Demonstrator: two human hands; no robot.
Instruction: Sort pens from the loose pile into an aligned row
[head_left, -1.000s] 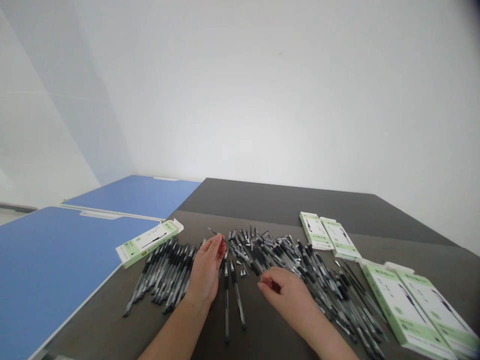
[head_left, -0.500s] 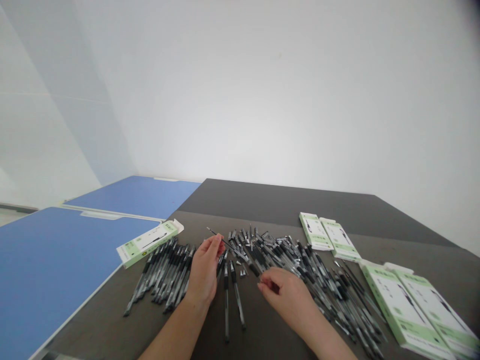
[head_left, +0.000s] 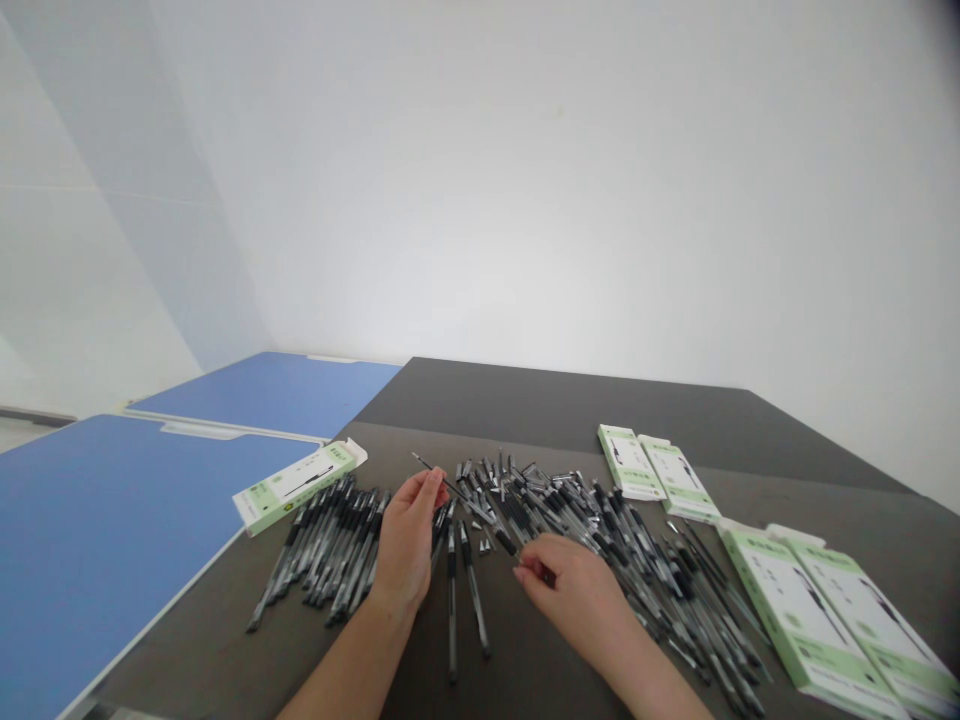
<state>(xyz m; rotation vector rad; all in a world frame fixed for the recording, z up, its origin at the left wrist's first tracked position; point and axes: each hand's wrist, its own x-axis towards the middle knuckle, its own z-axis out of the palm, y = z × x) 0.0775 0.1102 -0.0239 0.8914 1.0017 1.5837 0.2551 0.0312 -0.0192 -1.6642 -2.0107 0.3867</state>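
A thin pen refill (head_left: 421,461) is pinched between the thumb and fingertips of my left hand (head_left: 405,535), its tip pointing up and to the left. My right hand (head_left: 577,582) is closed at the near end of a pen barrel with a black grip (head_left: 505,542), which slants towards the left hand. How far refill and barrel meet is hard to see against the pile. Two pens (head_left: 452,610) lie on the table between my forearms. Small silvery pen tips (head_left: 485,546) lie just left of the barrel.
Rows of pens (head_left: 330,550) lie to the left under a green-white box (head_left: 300,485). A heap of pen parts (head_left: 637,560) spreads to the right, with several dark refills (head_left: 705,555). More boxes (head_left: 817,620) stand at the right. Blue tables (head_left: 112,540) adjoin the dark table (head_left: 570,410).
Almost nothing differs. Both hands keep their grip, and my left hand with the refill has shifted very slightly to the left.
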